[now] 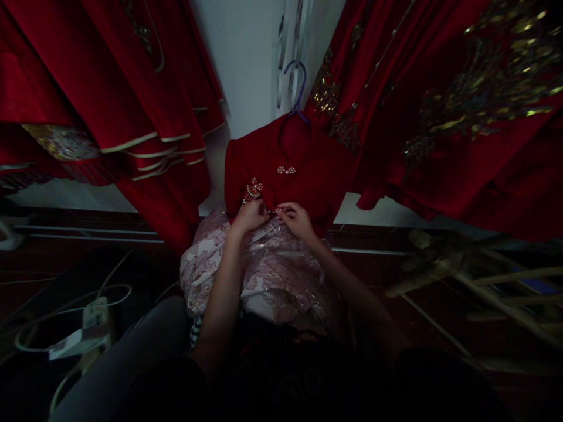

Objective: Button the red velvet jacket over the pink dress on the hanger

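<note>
A red dress top [303, 152] hangs in front of me on a purple hanger [301, 97], and a pale pink floral skirt [277, 269] spreads below it. Pearl clasps [286, 170] sit under its neckline, and a beaded brooch [254, 190] lies on its left side. At the waist my left hand [253, 215] is closed, its fingertips pinching at the red fabric just under the brooch. Close beside it my right hand [297, 220] pinches at the same waistline. What lies between the fingertips is too small and dark to make out.
Red garments with pale trim [132, 140] hang on the left; red garments with gold sequins [479, 105] hang on the right. A power strip [95, 319] with white cables lies at lower left. A wooden frame [457, 269] stands at lower right. The light is dim.
</note>
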Available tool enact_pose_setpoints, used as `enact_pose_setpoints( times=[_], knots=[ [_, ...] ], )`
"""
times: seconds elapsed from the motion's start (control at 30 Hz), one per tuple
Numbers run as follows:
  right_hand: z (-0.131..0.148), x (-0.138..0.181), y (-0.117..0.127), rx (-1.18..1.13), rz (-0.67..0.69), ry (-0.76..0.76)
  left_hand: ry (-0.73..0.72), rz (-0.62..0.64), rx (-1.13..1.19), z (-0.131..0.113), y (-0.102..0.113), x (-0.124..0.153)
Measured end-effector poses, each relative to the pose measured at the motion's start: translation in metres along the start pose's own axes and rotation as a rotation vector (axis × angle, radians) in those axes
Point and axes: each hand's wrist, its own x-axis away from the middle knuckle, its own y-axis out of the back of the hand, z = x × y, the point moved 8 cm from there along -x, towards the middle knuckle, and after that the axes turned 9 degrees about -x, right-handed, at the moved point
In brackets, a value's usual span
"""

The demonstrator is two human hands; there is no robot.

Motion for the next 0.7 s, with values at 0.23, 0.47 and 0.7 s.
enact_pose_setpoints(
  times=[0.23, 0.47, 0.7],
  knots=[
    [-0.013, -0.003, -0.003, 0.057, -0.041, 0.053, -0.001, -0.072, -0.084, -0.001, 0.003, -0.001],
    [-0.028, -0.007, -0.007, -0.024, -0.189, 0.079, 0.03, -0.075, -0.076, 0.003, 0.002, 0.0],
    [-0.031, -0.002, -0.012, -0.012, -0.142, 0.055, 0.056, -0.063, 0.096, 0.013, 0.0, 0.001]
  ],
)
